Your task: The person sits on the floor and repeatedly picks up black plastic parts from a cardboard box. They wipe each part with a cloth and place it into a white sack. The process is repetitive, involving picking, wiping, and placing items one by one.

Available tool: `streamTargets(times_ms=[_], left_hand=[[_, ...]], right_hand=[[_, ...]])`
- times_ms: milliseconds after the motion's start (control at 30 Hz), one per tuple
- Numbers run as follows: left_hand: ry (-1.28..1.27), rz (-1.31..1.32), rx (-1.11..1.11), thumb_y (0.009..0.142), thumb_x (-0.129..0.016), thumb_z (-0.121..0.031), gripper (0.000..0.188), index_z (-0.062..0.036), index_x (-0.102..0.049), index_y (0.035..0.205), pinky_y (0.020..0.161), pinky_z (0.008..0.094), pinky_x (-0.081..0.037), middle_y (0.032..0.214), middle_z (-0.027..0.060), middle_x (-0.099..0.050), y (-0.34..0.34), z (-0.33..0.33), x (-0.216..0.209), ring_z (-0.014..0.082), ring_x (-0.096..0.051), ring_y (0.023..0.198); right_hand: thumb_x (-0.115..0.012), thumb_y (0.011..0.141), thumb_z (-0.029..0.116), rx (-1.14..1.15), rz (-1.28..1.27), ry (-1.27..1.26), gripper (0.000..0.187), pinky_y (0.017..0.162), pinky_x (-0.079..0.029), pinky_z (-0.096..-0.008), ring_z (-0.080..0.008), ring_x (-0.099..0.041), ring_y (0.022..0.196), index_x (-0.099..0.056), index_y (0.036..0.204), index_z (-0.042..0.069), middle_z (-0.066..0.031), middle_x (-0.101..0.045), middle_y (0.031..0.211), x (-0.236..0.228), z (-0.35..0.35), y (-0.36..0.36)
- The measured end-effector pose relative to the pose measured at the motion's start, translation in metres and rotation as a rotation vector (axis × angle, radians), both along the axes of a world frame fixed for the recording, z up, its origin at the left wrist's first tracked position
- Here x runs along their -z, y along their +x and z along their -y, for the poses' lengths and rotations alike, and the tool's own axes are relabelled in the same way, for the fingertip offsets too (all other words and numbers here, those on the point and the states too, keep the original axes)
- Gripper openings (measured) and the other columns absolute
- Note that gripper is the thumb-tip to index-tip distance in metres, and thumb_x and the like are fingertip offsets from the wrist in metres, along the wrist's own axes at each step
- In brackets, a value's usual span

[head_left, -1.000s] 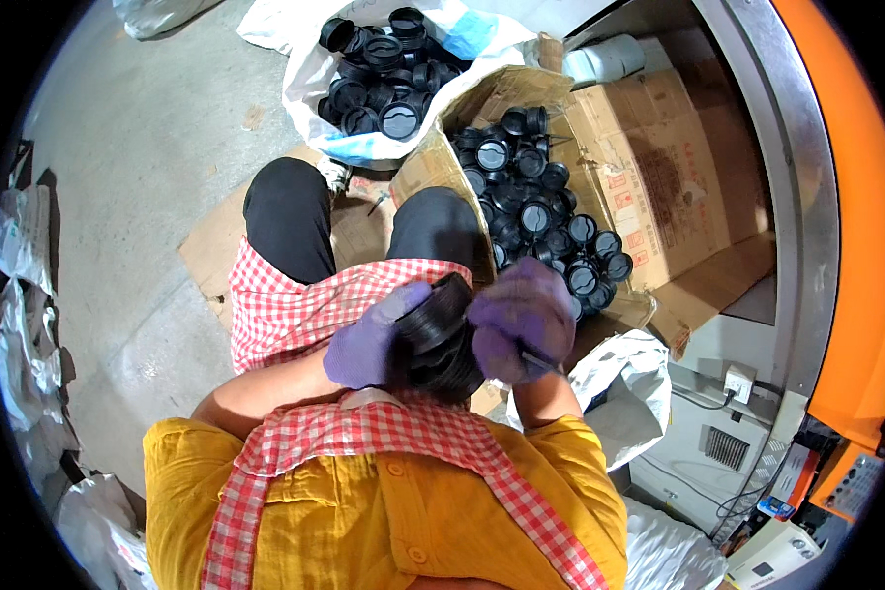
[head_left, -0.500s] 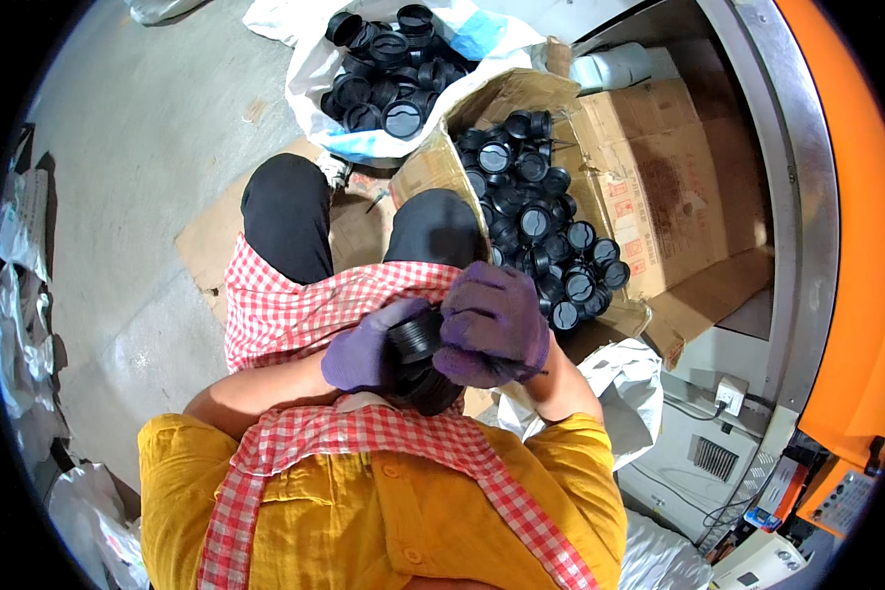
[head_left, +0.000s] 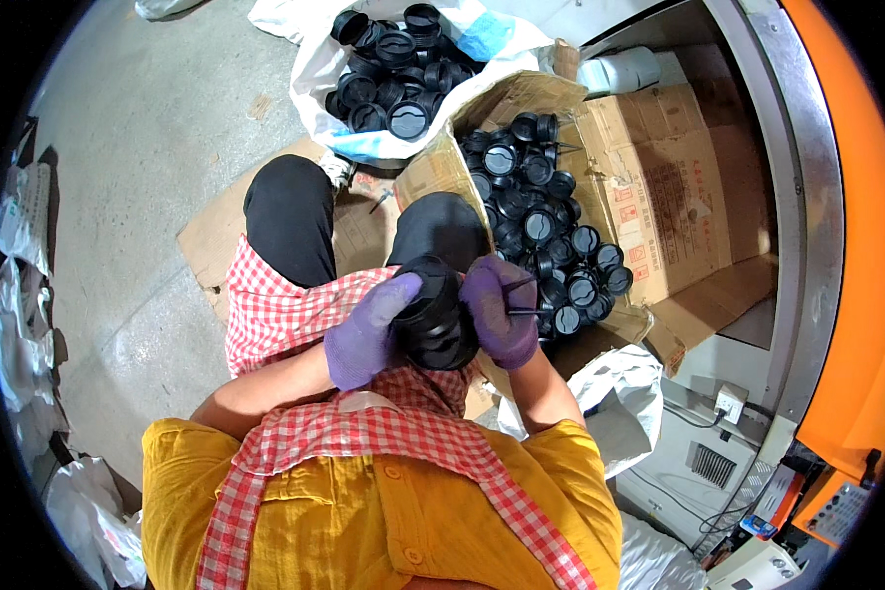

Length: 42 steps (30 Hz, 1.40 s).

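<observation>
Above my lap, my left hand (head_left: pixel 369 331) is wrapped round a cluster of black plastic caps (head_left: pixel 433 320). The caps are round with threaded sides and sit pressed together. My right hand (head_left: pixel 501 310) is closed just right of the cluster. Thin black plastic rods (head_left: pixel 527 312) stick out from its fingers on the right; the rest of that piece is hidden in the fist. Both hands wear purple gloves. Whether the right hand's fingers touch the caps I cannot tell.
An open cardboard box (head_left: pixel 649 187) full of black caps (head_left: pixel 539 226) stands ahead to the right. Beyond my knees is a white sack (head_left: pixel 310 93) of similar caps. A crumpled white bag (head_left: pixel 624 393) lies right of my arm, near an orange machine (head_left: pixel 855 295).
My right hand has drawn off the caps to the right, and black rods now show in it. My left hand has tilted the cluster, showing a cap's round end.
</observation>
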<state>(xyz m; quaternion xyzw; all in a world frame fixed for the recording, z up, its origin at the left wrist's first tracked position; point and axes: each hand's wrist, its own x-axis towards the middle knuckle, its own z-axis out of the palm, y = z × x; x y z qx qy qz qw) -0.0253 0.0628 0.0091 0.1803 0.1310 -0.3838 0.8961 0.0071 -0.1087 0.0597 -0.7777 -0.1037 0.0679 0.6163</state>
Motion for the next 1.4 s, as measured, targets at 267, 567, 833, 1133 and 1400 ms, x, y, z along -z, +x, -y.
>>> streamTargets(times_ms=[267,567,833,1133,1400], left_hand=[[0.469,0.609,-0.212,0.090,-0.048,-0.030,0.035,-0.0033,-0.050,0.112,0.084,0.0315,-0.044,0.103,0.0062,-0.057,0.012,0.002,-0.009,0.0179,-0.055,0.093],[0.086,0.014,-0.040,0.091,-0.050,-0.039,0.044,-0.0046,-0.050,0.120,0.090,0.0345,-0.045,0.110,0.0078,-0.059,0.009,-0.004,-0.023,0.0207,-0.057,0.100],[0.048,0.074,-0.040,0.087,-0.056,-0.037,0.048,-0.0050,-0.050,0.122,0.091,0.0343,-0.045,0.109,0.0077,-0.060,0.010,0.004,-0.030,0.0197,-0.058,0.099],[1.131,1.009,-0.251,0.075,-0.070,-0.011,0.039,-0.0020,-0.052,0.109,0.077,0.0323,-0.048,0.099,0.0133,-0.062,0.011,0.009,-0.034,0.0231,-0.061,0.089],[1.304,1.888,0.135,0.070,-0.066,-0.020,0.015,-0.0066,-0.059,0.073,0.059,0.0355,-0.048,0.080,0.0110,-0.058,0.020,-0.002,-0.014,0.0263,-0.059,0.071]], right_hand=[[-0.052,0.085,0.002,0.035,0.072,-0.087,0.016,0.051,-0.039,-0.0313,-0.0216,-0.049,0.054,-0.050,0.070,0.001,-0.0105,-0.050,0.061,-0.011,-0.004,0.008],[-0.062,0.077,0.003,-0.095,0.536,-0.450,0.012,0.051,-0.044,-0.0353,-0.0310,-0.055,0.057,-0.052,0.069,0.005,-0.0109,-0.055,0.065,-0.028,-0.012,0.014],[-0.061,0.080,0.004,-0.057,0.257,-0.466,0.007,0.048,-0.045,-0.0328,-0.0314,-0.060,0.058,-0.057,0.075,0.005,-0.0146,-0.056,0.064,-0.011,0.007,0.005],[-0.052,0.091,0.012,0.229,0.089,-0.305,0.013,0.058,-0.045,-0.0311,-0.0227,-0.053,0.059,-0.060,0.088,0.000,-0.0134,-0.056,0.068,0.051,0.009,0.007],[-0.047,0.094,0.024,-0.044,-0.636,-0.111,0.027,0.068,-0.047,-0.0293,-0.0198,-0.062,0.077,-0.060,0.097,0.000,-0.0158,-0.062,0.081,0.042,0.014,-0.011]])
